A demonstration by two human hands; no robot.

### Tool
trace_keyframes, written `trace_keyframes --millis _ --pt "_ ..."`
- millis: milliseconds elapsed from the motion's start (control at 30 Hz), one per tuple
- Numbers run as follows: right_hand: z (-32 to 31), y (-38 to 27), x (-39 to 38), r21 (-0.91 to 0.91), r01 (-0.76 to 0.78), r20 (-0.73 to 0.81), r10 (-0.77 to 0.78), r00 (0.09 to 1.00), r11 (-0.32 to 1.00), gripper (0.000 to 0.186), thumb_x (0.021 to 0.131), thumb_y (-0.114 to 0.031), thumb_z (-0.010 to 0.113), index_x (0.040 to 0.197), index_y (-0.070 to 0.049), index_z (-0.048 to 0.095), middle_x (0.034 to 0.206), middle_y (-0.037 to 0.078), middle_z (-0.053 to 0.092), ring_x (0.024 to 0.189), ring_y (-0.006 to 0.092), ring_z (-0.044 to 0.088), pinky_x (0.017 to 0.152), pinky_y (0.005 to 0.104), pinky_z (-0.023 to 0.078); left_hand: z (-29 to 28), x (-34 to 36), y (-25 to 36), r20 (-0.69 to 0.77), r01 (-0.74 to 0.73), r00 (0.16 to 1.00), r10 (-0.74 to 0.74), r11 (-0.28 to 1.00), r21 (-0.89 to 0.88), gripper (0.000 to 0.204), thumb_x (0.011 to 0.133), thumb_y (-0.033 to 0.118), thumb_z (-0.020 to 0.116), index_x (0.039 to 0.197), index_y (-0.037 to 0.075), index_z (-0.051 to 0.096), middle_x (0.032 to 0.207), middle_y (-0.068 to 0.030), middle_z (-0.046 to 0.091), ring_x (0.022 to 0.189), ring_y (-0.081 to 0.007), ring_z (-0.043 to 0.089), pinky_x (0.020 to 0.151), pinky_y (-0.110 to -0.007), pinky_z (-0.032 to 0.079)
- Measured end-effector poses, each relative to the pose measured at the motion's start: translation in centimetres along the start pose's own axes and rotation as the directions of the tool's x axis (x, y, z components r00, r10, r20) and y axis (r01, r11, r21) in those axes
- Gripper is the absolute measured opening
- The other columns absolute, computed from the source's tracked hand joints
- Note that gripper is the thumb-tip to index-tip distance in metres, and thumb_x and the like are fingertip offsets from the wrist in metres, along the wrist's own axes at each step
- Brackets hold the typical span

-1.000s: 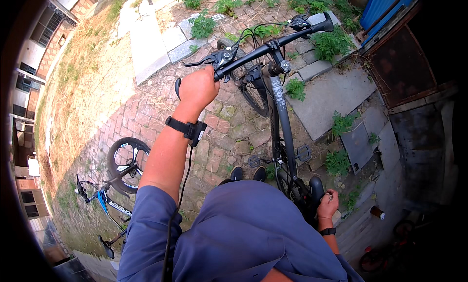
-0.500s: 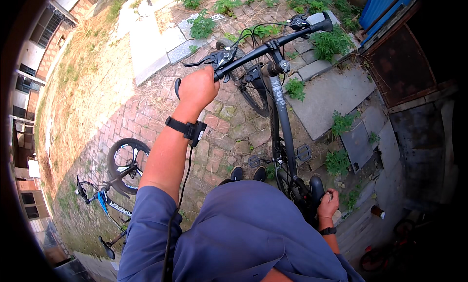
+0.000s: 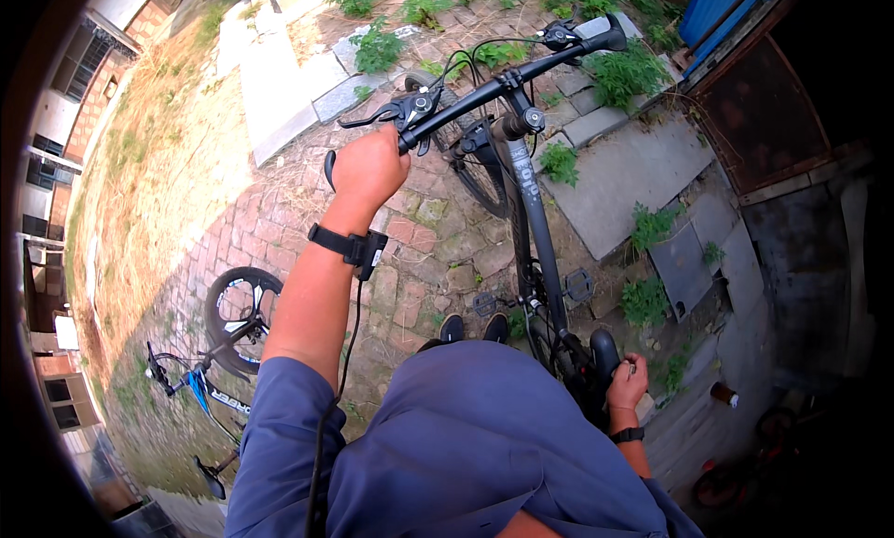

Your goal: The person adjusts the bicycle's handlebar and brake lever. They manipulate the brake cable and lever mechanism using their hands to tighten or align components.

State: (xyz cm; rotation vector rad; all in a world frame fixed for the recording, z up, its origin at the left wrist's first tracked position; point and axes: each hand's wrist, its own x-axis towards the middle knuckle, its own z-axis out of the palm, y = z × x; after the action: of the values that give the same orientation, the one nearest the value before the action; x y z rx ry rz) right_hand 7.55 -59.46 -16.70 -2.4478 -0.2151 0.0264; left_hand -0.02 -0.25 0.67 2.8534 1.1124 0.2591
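A dark grey bicycle (image 3: 533, 198) stands upright in front of me, its handlebar (image 3: 484, 93) slanting up to the far right. My left hand (image 3: 369, 168) is closed round the left handlebar grip, just behind the black brake lever (image 3: 369, 120). Beside the black saddle (image 3: 604, 354) is my right hand (image 3: 628, 383), its fingers curled in. A small dark thing shows at those fingers, too small to name. Past the handlebar, the front wheel (image 3: 480, 180) rests on the paving. The rear wheel is mostly hidden by the saddle and my shirt.
A second bicycle (image 3: 207, 386), blue, black and white, is to my left. Brick paving (image 3: 410, 249) lies under my shoes (image 3: 473, 328). Stone slabs (image 3: 629, 180) and green weeds (image 3: 629, 75) border it on the right, near a rusty metal panel (image 3: 765, 119). A brown cup (image 3: 723, 395) lies at the right.
The handlebar and my left hand sit slightly farther left in the picture, as does much of the scene. Both hands keep their hold and shape.
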Motion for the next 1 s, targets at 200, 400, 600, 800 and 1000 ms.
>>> trace_keyframes --millis 200,400,600,800,1000 --pt "0.0 0.1 -0.1 -0.010 0.050 -0.023 -0.050 0.998 0.999 0.015 0.092 -0.007 0.056 0.102 -0.002 0.065 0.086 0.011 0.066 0.076 0.0229 0.063 0.074 0.0372 0.052 -0.1 0.1 0.2 -0.005 -0.010 1.000 0.010 1.000 0.002 0.022 0.083 0.024 0.069 0.093 0.005 0.064 0.083 -0.0184 0.072 0.077 -0.0399 0.071 0.071 -0.051 0.057" --pt "-0.2 -0.9 0.0 0.003 0.016 -0.002 -0.016 1.000 1.000 0.015 0.091 -0.007 0.056 0.102 -0.002 0.065 0.087 0.013 0.067 0.077 0.0254 0.065 0.075 0.0382 0.053 0.4 0.2 -0.1 -0.015 0.001 1.000 -0.001 1.000 0.010 0.023 0.084 0.028 0.069 0.090 0.006 0.064 0.083 -0.0183 0.072 0.076 -0.0393 0.070 0.070 -0.051 0.056" --pt "-0.4 -1.9 0.0 0.011 0.014 -0.006 -0.014 1.000 1.000 0.015 0.091 -0.007 0.057 0.101 -0.001 0.066 0.089 0.015 0.068 0.080 0.0282 0.065 0.077 0.0394 0.053 0.3 0.2 -0.1 -0.014 -0.007 1.000 0.007 1.000 0.020 0.024 0.084 0.028 0.070 0.090 0.006 0.064 0.083 -0.0188 0.072 0.076 -0.0395 0.070 0.071 -0.051 0.056" --pt "-0.5 -2.0 -0.1 0.000 0.016 -0.005 -0.016 1.000 1.000 0.017 0.089 -0.008 0.058 0.102 -0.002 0.067 0.092 0.016 0.069 0.084 0.0320 0.068 0.080 0.0413 0.054 0.2 0.1 -0.1 -0.008 -0.008 1.000 0.008 1.000 0.020 0.025 0.084 0.029 0.070 0.091 0.006 0.064 0.084 -0.0194 0.072 0.077 -0.0398 0.070 0.071 -0.051 0.056" --pt "-0.1 0.0 -0.1 0.029 -0.081 0.034 0.080 0.996 0.996 0.018 0.089 -0.009 0.058 0.103 -0.002 0.067 0.093 0.017 0.070 0.085 0.0345 0.069 0.082 0.0424 0.054 0.0 0.2 0.1 0.004 -0.006 1.000 0.006 1.000 0.016 0.025 0.084 0.029 0.071 0.091 0.005 0.064 0.084 -0.0194 0.072 0.078 -0.0401 0.070 0.072 -0.051 0.056"
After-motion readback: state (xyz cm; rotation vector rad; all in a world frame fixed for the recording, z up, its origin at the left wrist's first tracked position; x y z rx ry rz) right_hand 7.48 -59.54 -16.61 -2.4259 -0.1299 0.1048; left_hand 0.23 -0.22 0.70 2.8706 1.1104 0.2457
